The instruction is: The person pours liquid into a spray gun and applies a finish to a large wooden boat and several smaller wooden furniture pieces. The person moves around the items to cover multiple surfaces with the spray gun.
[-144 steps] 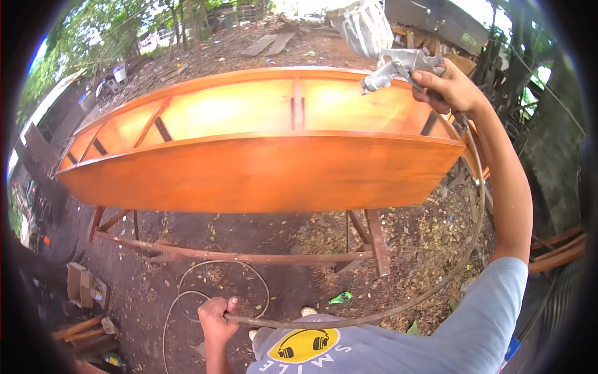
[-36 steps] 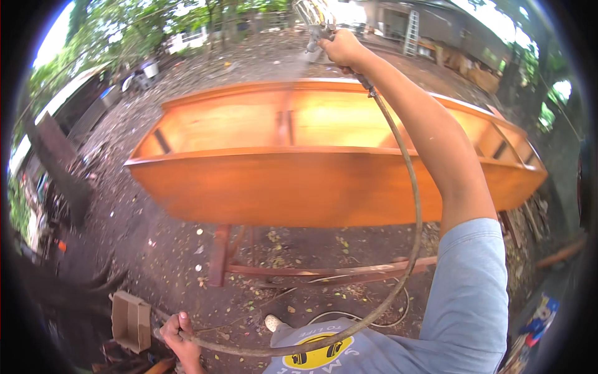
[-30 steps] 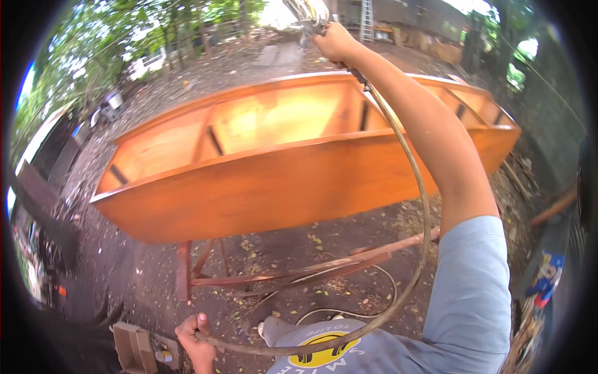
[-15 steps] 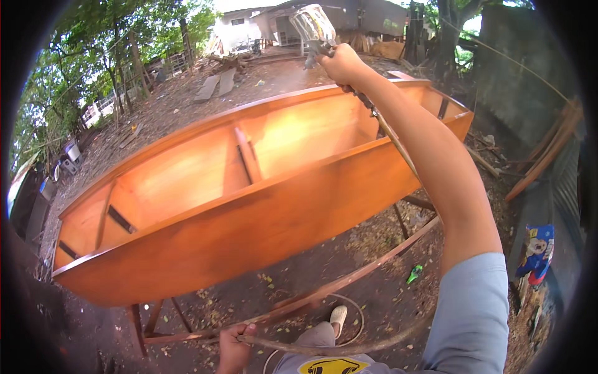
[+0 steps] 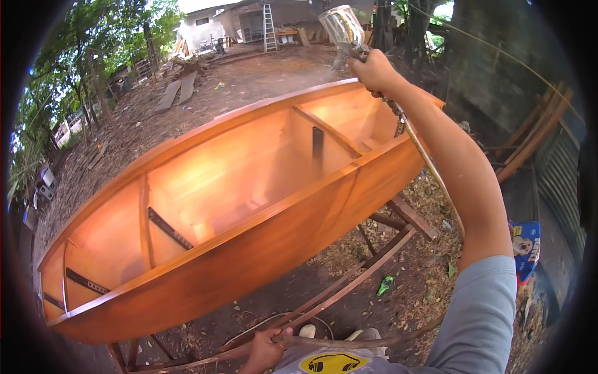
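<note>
A spray gun with a shiny metal cup (image 5: 344,26) is gripped in my right hand (image 5: 377,71), its fingers closed round the handle. My right arm reaches out over the far right end of a long wooden case (image 5: 218,268). The case is orange-brown and glossy, with crosswise dividers and dark slotted strips inside. A hose (image 5: 430,163) runs from the gun handle down behind my forearm. Low in front of my body, my left hand (image 5: 266,350) is closed round a stretch of that hose. A faint haze hangs near the gun.
Wooden trestles (image 5: 374,268) hold the case above leaf-strewn ground. A blue printed bag (image 5: 526,249) and corrugated sheets (image 5: 564,181) stand at right, by leaning planks (image 5: 537,134). A green scrap (image 5: 385,285) lies below. Farther back are a ladder (image 5: 269,28), boards (image 5: 177,92) and trees.
The view has shifted, so the case sits lower and more slanted in it. My right hand with the spray gun appears farther right and slightly lower. My left hand still grips the hose.
</note>
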Motion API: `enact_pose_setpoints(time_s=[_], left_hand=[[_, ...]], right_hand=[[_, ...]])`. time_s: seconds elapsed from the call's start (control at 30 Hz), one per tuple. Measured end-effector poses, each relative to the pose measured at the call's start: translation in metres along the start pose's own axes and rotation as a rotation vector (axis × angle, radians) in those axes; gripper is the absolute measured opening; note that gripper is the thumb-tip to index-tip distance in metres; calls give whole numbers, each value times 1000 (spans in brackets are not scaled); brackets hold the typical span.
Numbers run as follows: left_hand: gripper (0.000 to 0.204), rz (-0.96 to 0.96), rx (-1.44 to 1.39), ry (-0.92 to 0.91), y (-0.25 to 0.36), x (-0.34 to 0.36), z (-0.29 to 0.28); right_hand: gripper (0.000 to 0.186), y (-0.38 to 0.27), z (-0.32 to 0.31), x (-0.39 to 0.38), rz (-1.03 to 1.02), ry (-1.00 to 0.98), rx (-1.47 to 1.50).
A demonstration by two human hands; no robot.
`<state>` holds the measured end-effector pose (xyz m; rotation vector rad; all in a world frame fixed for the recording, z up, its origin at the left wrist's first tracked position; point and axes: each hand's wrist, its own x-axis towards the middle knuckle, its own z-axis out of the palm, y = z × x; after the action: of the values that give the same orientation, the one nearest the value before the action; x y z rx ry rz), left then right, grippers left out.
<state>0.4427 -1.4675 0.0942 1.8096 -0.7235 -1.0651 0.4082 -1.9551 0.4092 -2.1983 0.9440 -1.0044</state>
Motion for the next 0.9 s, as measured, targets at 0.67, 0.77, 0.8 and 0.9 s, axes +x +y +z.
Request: enact_pose_setpoints(time_s=[0.67, 0.77, 0.8, 0.9], left_hand=[[32, 66, 259, 8, 167, 105, 423], [27, 29, 213, -64, 178, 135, 480], [25, -21, 186, -66, 202, 144, 498], [29, -8, 120, -69, 219, 180, 554]], right_hand=[[42, 372, -344, 141, 4, 345, -209], [42, 425, -410, 112, -44, 396, -61], [38, 440, -423, 96, -68, 416, 42], [30, 477, -458, 35, -40, 346, 362]])
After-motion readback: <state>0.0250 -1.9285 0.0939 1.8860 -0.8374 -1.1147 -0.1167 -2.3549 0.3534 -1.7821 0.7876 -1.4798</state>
